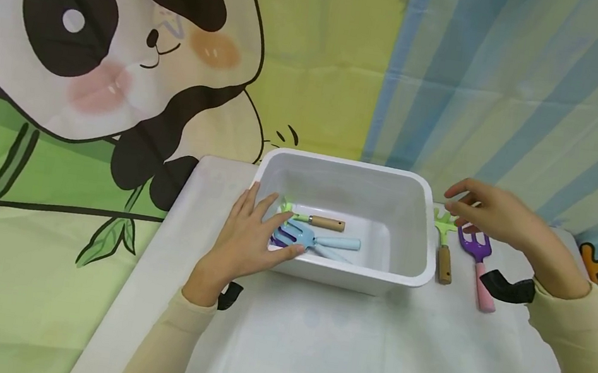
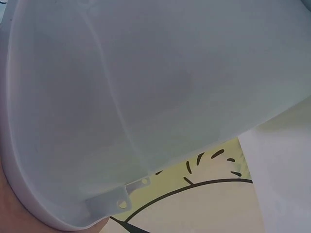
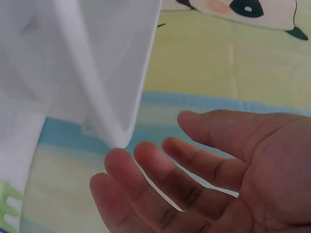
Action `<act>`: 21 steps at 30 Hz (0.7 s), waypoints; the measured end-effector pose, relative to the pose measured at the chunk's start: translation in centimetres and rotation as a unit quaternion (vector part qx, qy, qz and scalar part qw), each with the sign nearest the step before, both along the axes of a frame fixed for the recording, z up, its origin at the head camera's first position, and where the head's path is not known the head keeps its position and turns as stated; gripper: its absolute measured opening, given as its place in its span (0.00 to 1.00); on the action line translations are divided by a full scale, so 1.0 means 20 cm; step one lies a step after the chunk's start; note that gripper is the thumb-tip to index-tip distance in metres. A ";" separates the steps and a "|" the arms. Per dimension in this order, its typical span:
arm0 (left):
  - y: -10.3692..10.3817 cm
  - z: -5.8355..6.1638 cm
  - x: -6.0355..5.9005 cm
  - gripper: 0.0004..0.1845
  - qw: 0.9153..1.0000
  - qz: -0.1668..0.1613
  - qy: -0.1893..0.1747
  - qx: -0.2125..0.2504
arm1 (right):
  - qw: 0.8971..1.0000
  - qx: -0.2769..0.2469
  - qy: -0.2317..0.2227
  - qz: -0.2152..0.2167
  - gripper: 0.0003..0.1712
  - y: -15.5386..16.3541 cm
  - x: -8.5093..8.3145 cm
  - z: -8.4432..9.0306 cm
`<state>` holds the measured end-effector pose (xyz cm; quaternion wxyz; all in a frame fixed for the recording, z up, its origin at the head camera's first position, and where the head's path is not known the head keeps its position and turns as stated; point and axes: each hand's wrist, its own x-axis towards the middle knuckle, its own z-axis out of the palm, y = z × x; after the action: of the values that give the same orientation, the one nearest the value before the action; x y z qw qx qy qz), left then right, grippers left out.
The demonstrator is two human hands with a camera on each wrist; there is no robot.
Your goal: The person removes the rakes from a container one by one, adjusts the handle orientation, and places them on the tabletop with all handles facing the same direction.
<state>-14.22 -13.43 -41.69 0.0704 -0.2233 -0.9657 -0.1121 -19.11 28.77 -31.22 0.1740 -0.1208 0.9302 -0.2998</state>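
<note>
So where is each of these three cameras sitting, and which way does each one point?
Head: worn on the head, looking forward and down at the white tub on the table; both hands and sleeves show.
Left wrist: on the left wrist, close against the tub's outer wall; barely any of the body shows.
Right wrist: on the right wrist, facing the open right hand, with the tub's edge beyond.
Shared: all three show the tub; head and right wrist both show the right hand.
</note>
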 end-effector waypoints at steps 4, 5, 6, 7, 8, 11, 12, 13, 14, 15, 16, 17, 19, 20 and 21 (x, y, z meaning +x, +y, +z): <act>0.00 0.00 -0.01 0.47 1.000 -0.003 0.004 0.003 | 1.000 -0.011 0.000 0.019 0.23 -0.12 -0.02 0.07; 0.00 0.00 -0.01 0.47 1.000 -0.004 0.004 0.003 | 0.999 -0.015 -0.002 0.028 0.23 -0.15 -0.03 0.07; 0.00 0.00 -0.01 0.47 1.000 -0.004 0.004 0.001 | 0.999 -0.017 -0.004 0.038 0.23 -0.19 -0.04 0.08; 0.00 0.00 -0.01 0.48 1.000 -0.003 0.003 0.001 | 0.999 -0.018 -0.006 0.047 0.23 -0.22 -0.06 0.09; 0.00 0.00 -0.01 0.48 1.000 -0.003 0.002 0.000 | 0.998 -0.018 -0.009 0.057 0.23 -0.26 -0.07 0.09; -0.01 0.00 0.00 0.47 1.000 0.002 0.003 0.001 | 0.996 -0.018 -0.013 0.086 0.22 -0.36 -0.12 0.10; -0.01 0.00 0.00 0.47 1.000 0.002 0.004 0.002 | 0.995 -0.018 -0.015 0.094 0.22 -0.39 -0.14 0.10; -0.01 0.00 0.00 0.47 1.000 0.003 0.005 0.002 | 0.994 -0.019 -0.019 0.103 0.21 -0.42 -0.15 0.09; -0.01 0.00 0.00 0.47 1.000 0.003 0.005 0.001 | 0.993 -0.022 -0.024 0.114 0.21 -0.45 -0.17 0.09; -0.01 0.00 0.00 0.47 1.000 0.003 0.004 0.002 | 0.992 -0.026 -0.031 0.123 0.21 -0.47 -0.19 0.08; 0.00 0.00 0.00 0.47 1.000 0.003 0.002 0.001 | 0.990 -0.030 -0.039 0.130 0.21 -0.50 -0.20 0.07; 0.00 0.00 0.00 0.47 1.000 0.003 0.000 0.000 | 0.989 -0.032 -0.048 0.137 0.21 -0.52 -0.22 0.05; 0.00 0.00 0.00 0.48 1.000 0.005 -0.006 -0.001 | 0.986 -0.037 -0.068 0.149 0.20 -0.57 -0.26 0.03; 0.00 0.00 0.00 0.48 1.000 0.005 -0.007 -0.002 | 0.984 -0.037 -0.080 0.153 0.20 -0.60 -0.28 0.01; 0.00 0.00 0.00 0.48 1.000 0.006 -0.008 -0.002 | 0.983 -0.035 -0.093 0.157 0.19 -0.62 -0.30 -0.01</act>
<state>-14.15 -13.51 -41.61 0.0624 -0.2167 -0.9679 -0.1114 -25.13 16.33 -31.48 0.2999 -0.2428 0.8687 -0.3107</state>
